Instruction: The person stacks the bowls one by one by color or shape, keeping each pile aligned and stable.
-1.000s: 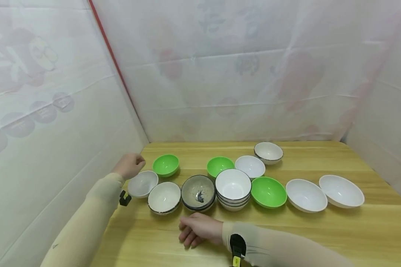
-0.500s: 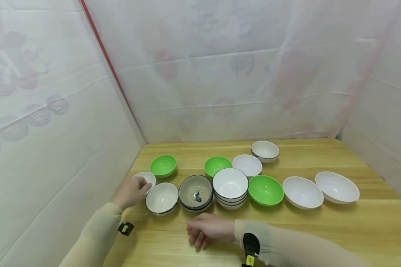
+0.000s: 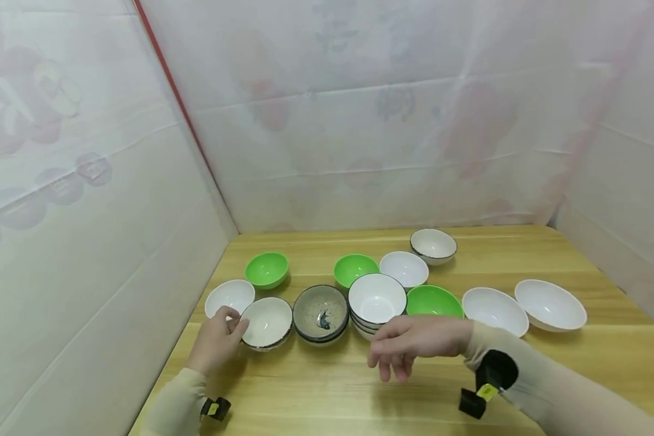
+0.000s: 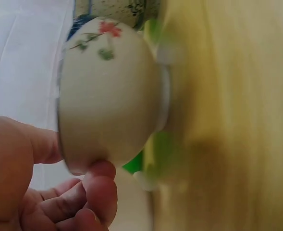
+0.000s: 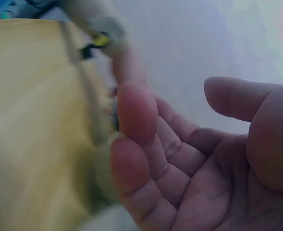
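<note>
While left hand pinches bowl rim near table's left edge, slip risk; right hand empty, fingers loose.

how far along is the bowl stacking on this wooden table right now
Already done: one stack of white dark-rimmed bowls stands mid-table, and the speckled grey bowl seems to sit on another. In hand: the left hand grips the rim of the white dark-rimmed bowl near the front left; the right hand hovers open, holding nothing. Left: three green plastic bowls and several white bowls sit single.
</note>
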